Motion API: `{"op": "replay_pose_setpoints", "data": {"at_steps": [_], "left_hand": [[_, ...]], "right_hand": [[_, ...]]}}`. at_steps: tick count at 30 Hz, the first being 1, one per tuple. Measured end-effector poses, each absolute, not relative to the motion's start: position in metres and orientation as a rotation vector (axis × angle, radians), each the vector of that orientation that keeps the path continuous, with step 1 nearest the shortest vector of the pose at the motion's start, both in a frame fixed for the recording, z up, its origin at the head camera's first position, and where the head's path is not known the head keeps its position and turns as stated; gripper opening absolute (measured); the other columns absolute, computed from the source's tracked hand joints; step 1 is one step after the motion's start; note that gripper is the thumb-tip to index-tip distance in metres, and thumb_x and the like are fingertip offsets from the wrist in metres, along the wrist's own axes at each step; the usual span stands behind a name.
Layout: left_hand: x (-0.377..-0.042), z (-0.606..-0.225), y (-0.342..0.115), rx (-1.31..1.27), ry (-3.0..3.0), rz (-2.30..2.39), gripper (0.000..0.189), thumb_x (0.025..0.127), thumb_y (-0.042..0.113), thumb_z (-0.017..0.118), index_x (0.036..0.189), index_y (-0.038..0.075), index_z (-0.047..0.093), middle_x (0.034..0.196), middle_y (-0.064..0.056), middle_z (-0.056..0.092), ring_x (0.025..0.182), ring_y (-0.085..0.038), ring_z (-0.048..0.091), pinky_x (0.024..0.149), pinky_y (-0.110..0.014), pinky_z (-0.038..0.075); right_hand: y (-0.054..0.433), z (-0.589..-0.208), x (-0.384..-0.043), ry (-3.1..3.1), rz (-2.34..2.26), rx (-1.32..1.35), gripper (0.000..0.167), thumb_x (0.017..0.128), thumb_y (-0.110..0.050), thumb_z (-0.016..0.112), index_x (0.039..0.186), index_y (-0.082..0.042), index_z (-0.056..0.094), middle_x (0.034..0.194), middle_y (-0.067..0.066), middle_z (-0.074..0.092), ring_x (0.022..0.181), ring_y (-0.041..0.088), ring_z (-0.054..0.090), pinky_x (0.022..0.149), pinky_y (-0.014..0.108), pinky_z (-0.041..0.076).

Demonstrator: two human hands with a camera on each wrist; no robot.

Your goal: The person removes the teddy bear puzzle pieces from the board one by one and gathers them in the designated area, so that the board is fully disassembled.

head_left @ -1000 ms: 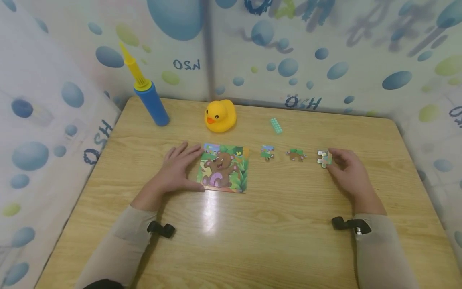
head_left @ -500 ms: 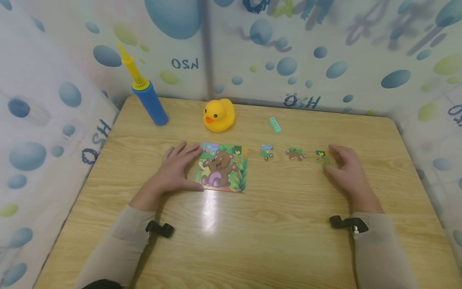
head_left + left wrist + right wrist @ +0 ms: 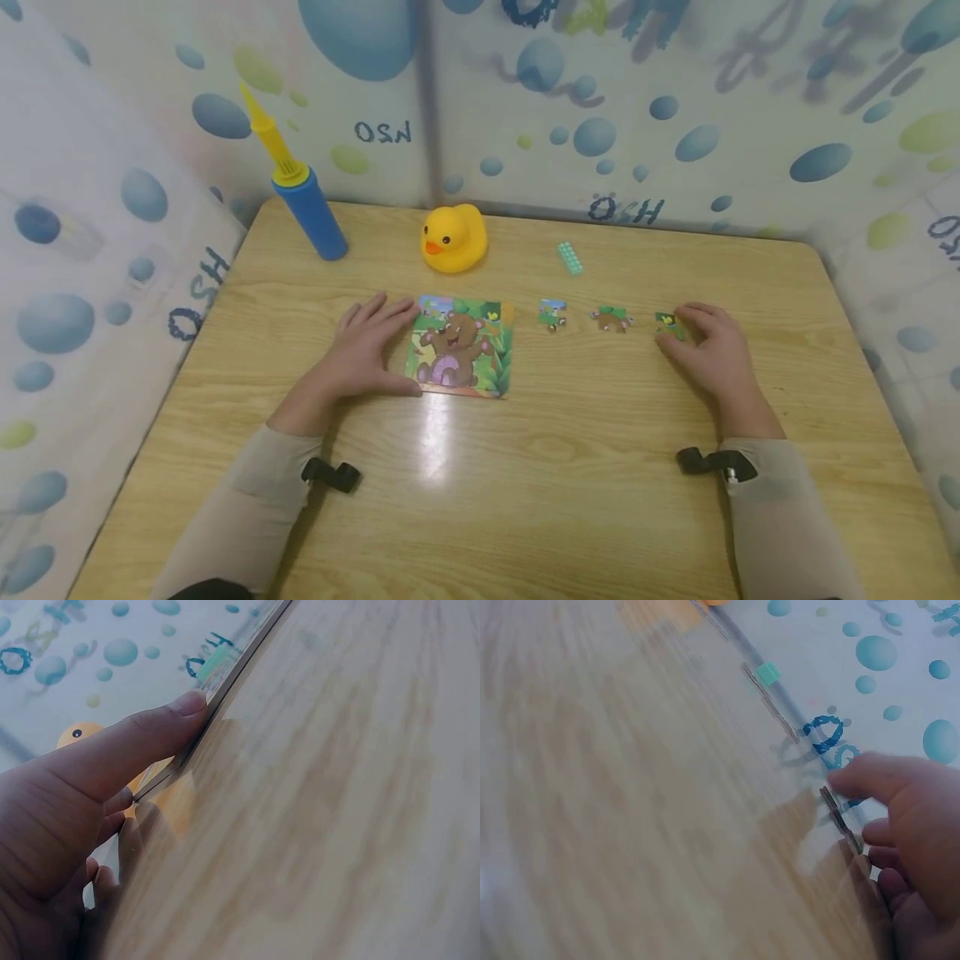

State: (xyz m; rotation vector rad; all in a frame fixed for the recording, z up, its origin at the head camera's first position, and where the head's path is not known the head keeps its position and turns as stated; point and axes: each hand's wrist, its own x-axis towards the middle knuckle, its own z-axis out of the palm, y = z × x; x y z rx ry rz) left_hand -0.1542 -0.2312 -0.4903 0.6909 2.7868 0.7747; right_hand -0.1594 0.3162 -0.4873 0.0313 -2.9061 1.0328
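The right hand (image 3: 708, 346) has its thumb and fingers parted on either side of the green piece (image 3: 667, 322), just at the grip's left; whether they pinch it or only frame it, I cannot tell. That piece is nearly square, with no clear long axis. Next leftward from the grip lies the bear piece (image 3: 612, 320), longer side to side, its right end toward the hand; farther left is the sky piece (image 3: 552, 312). This hand is nearer all three than the left. Beyond the row sits the brick (image 3: 570, 258), slanting. Farther left lies the puzzle (image 3: 453, 346), the left hand (image 3: 363, 350) at its left edge, thumb and fingers spread, touching it. Leftward and beyond are the duck (image 3: 455, 239) and, farthest, the pump (image 3: 311, 212). No container shows.
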Motion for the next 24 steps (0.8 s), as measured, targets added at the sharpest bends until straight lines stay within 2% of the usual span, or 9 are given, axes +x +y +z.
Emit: {"op": "replay_pose_setpoints", "data": {"at_steps": [4, 7, 10, 14, 19, 24], "left_hand": [[-0.155, -0.490, -0.229, 0.692, 2.782, 0.781, 0.130, 0.064, 0.064, 0.097, 0.168, 0.014, 0.036, 0.176, -0.007, 0.026, 0.162, -0.044, 0.005, 0.126, -0.064, -0.005], [-0.155, -0.490, -0.229, 0.692, 2.783, 0.784, 0.130, 0.064, 0.063, 0.097, 0.168, 0.014, 0.036, 0.176, -0.007, 0.026, 0.162, -0.044, 0.006, 0.126, -0.064, -0.004], [-0.154, -0.491, -0.230, 0.692, 2.783, 0.782, 0.130, 0.064, 0.064, 0.097, 0.168, 0.013, 0.036, 0.176, -0.008, 0.026, 0.162, -0.045, 0.006, 0.126, -0.065, -0.004], [-0.154, -0.492, -0.231, 0.697, 2.779, 0.773, 0.131, 0.064, 0.066, 0.096, 0.168, 0.014, 0.035, 0.176, -0.007, 0.026, 0.162, -0.044, 0.005, 0.126, -0.065, -0.004], [-0.156, -0.491, -0.230, 0.707, 2.780, 0.779, 0.130, 0.064, 0.065, 0.097, 0.168, 0.015, 0.036, 0.176, -0.007, 0.026, 0.162, -0.043, 0.005, 0.126, -0.064, -0.005], [-0.155, -0.492, -0.232, 0.692, 2.782, 0.770, 0.131, 0.064, 0.065, 0.096, 0.168, 0.014, 0.036, 0.176, -0.008, 0.026, 0.162, -0.044, 0.005, 0.126, -0.063, -0.005]], "right_hand": [[0.310, -0.489, -0.158, -2.801, 1.178, -0.139, 0.060, 0.100, -0.029, 0.072, 0.148, 0.003, 0.057, 0.151, 0.026, 0.053, 0.139, 0.046, 0.046, 0.114, 0.060, 0.038], [0.296, -0.493, -0.158, -2.700, 1.191, -0.156, 0.052, 0.100, -0.027, 0.070, 0.141, 0.003, 0.062, 0.146, 0.024, 0.055, 0.138, 0.043, 0.043, 0.112, 0.058, 0.036], [0.278, -0.498, -0.159, -2.589, 1.129, -0.025, 0.039, 0.097, -0.019, 0.071, 0.126, 0.006, 0.070, 0.138, 0.025, 0.059, 0.136, 0.045, 0.040, 0.112, 0.061, 0.029], [0.257, -0.504, -0.162, -2.403, 1.020, 0.200, 0.026, 0.090, -0.009, 0.071, 0.108, 0.009, 0.075, 0.122, 0.029, 0.063, 0.122, 0.050, 0.048, 0.106, 0.061, 0.030], [0.231, -0.506, -0.164, -2.305, 0.905, 0.414, 0.020, 0.087, -0.005, 0.073, 0.100, 0.009, 0.076, 0.114, 0.030, 0.064, 0.110, 0.052, 0.052, 0.099, 0.062, 0.034], [0.200, -0.507, -0.164, -2.343, 0.894, 0.518, 0.016, 0.087, -0.005, 0.076, 0.099, 0.005, 0.076, 0.114, 0.026, 0.066, 0.113, 0.047, 0.054, 0.098, 0.061, 0.036]]}}
